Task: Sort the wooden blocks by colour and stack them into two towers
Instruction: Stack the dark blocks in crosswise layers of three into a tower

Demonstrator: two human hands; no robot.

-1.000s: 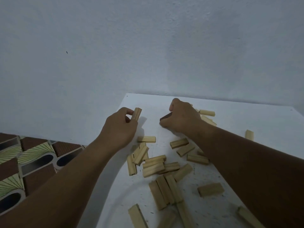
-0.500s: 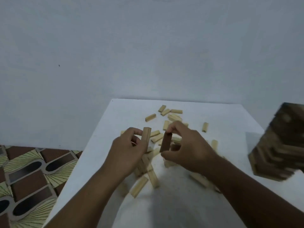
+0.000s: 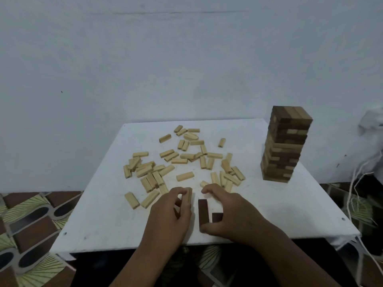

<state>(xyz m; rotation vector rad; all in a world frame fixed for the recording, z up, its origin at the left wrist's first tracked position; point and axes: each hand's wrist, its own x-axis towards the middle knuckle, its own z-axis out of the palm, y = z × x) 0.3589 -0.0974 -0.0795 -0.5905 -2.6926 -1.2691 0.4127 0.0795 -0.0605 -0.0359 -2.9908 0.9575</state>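
left hand (image 3: 169, 214): we pinch a pale rectangular wooden block (image 3: 189, 195), upright.
right hand (image 3: 230, 212): we grip a dark brown wooden block (image 3: 202, 212), long axis pointing away, at the white table (image 3: 269, 214) near edge, nearer right hand.

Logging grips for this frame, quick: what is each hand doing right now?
Left hand: pinches a light block.
Right hand: holds a dark block on the table.

- white table (image 3: 107, 228) shoved up against a plain pale wall (image 3: 186, 59)
- floor tiles (image 3: 31, 220) with brown, green-striped and dark oval patterns; pretty loud
- crumpled white cloth (image 3: 371, 125) at the right edge; thin pale cords (image 3: 352, 195) hanging below it
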